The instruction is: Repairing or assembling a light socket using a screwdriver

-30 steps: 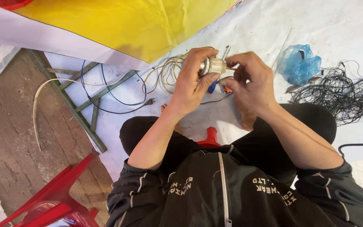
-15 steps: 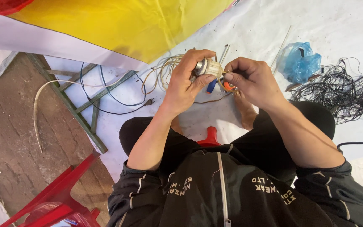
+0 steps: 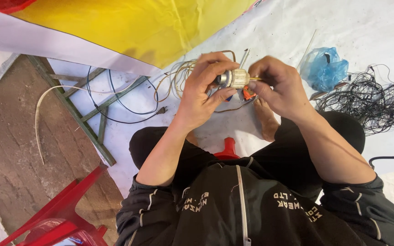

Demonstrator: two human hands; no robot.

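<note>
Both hands gripping small motor, blue plastic bag nearby

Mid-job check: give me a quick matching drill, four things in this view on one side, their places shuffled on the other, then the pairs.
Things:
1. small cream-wound motor part
2. blue plastic bag
3. tangle of black wire
4. red plastic chair

Places:
A. bottom left corner, on the brown ground
B. between the left hand and right hand
C. far right, on the white sheet
D. just beyond the right hand, left of the tangle

Pairs: 1-B, 2-D, 3-C, 4-A
</note>
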